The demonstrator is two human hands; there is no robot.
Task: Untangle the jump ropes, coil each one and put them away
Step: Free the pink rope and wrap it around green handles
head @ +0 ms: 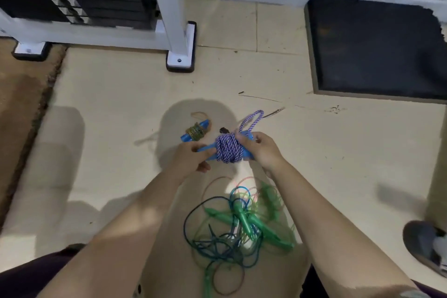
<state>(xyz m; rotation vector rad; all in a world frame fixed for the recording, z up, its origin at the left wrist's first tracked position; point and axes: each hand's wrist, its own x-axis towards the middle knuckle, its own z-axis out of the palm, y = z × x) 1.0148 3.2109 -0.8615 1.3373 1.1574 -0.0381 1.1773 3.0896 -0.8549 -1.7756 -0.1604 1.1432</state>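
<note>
- The left hand (193, 155) has its fingers (202, 166) curled tight around the blue handles (207, 150) that stick out of the wound bundle on its side.
- The right hand (260, 150) grips the other end of the same handles, thumb and fingertips (240, 138) pressed against the wraps.
- Between the two hands sits the purple-and-white rope (229, 149), coiled thick round the handles and held up off the floor; one loose loop (251, 120) of it stands up past the right hand's fingers.
- Just beyond the left hand, lying on the floor, is a second bundle (196, 131): blue handles with a yellowish rope wound on, apart from the one being held.
- Near the person, under the forearms, a tangled heap (232, 230) of green and blue ropes with green handles spreads loose on the floor, its loops reaching well out.
- The floor (108, 109) around the hands is pale and bare, with plenty of room ahead and to the left.
- Farther ahead on the left, a white frame (174, 19) stands on footplates, bounding that side; a brown mat (21, 94) edges the far left.
- Ahead on the right lies a dark mat (372, 48) by the wall.
- At the right edge a sandalled foot (425, 244) stands on the floor, well apart from the ropes.
</note>
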